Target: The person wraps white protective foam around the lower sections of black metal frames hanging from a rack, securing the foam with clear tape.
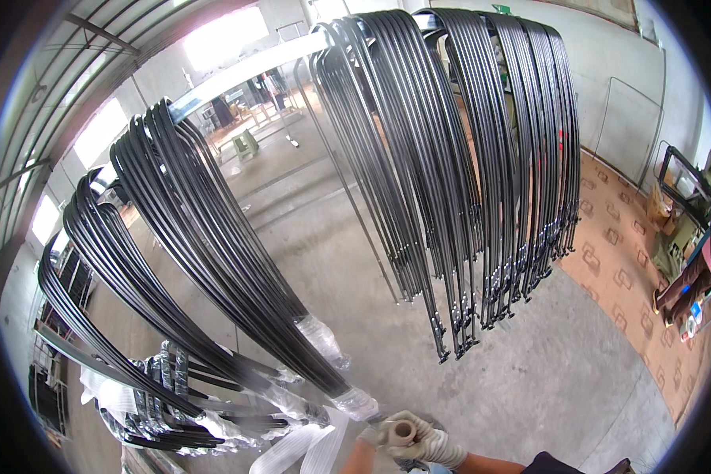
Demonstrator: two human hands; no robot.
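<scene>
Low in the view, my gloved right hand point(441, 446) closes around a roll with a brown cardboard core point(404, 430), whose hollow end faces up. My left hand point(378, 434), also in a pale glove, presses against the roll's left side with its fingers curled. What is wound below the core is mostly hidden by the hands. Just left of them, clear plastic film point(357, 404) wraps the lower end of a bundle of bent black tubes point(237, 268). A white strip of sheet material point(308, 450) hangs beside my left hand.
More black tubes point(403, 118) hang from a pale overhead rail point(249, 65), their lower ends carrying small fittings. Wrapped bundles point(158, 387) lie at the lower left. A patterned tan mat point(616, 261) covers the floor at right. A green stool point(245, 144) stands farther back.
</scene>
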